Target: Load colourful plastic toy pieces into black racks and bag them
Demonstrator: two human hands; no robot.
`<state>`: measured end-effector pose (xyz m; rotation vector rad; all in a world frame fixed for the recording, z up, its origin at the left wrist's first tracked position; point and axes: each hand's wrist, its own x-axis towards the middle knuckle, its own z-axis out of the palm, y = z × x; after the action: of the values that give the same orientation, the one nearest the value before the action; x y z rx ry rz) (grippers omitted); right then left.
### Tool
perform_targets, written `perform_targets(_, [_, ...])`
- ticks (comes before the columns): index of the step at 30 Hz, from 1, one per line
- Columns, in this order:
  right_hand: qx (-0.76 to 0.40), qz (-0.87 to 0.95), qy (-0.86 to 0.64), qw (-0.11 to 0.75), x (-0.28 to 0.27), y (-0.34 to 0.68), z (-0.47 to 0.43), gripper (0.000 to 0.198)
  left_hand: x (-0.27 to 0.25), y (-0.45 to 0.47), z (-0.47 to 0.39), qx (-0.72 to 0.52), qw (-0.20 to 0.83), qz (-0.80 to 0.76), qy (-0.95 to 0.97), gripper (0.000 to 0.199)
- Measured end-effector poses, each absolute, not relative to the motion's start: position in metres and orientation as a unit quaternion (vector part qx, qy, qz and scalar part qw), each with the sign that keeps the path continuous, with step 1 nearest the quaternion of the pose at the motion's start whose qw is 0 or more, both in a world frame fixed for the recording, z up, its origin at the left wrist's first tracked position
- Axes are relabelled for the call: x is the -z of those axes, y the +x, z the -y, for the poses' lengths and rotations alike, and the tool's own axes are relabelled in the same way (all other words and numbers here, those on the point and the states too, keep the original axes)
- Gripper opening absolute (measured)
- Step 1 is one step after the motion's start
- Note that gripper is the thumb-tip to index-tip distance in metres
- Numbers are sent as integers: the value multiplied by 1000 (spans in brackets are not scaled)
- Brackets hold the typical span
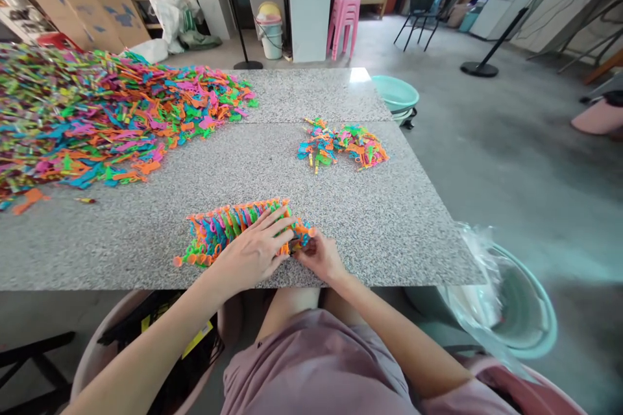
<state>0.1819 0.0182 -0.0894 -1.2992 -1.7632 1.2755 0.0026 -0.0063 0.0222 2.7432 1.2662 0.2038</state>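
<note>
A neat row of small plastic pieces [219, 230], orange, green, blue and pink, stands side by side near the front edge of the stone-topped table [389, 233]. Across the right part of this row lies my left hand [256, 248], fingers stretched out and slightly spread. My right hand [324, 258] is closed in a pinch at the row's right end. An orange and blue plastic piece [305, 232] shows at its fingertips; the finger undersides are hidden.
A big heap of similar pieces [146, 117] covers the table's left back. A smaller pile [341, 144] lies toward the right back. Beyond the right edge are a green tub [530, 311] with clear plastic and a turquoise basin [396, 92]. Another tub [104, 350] stands below left.
</note>
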Motion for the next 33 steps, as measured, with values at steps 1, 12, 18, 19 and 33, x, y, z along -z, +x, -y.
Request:
perform_targets(1, [-446,687,-505,271,88,182,-18,14,-22,2,6,-69,58,-417,904,31])
perform_targets(12, [-336,804,-464,157,74,167,-11,28,-20,0,5,-113,109,-431,889,55])
perform_targets(18, [-386,779,-460,183,66,195,-98,25,-15,3,5,-80,34,-431,898,32])
perform_targets(19, [-334,760,-517,208,64,195,-123,25,-14,3,5,-79,22,-428,900,30])
perform_targets(33, [-428,622,-620,213,83,245,-174,14,-21,-4,2,-71,33,-411,908,29])
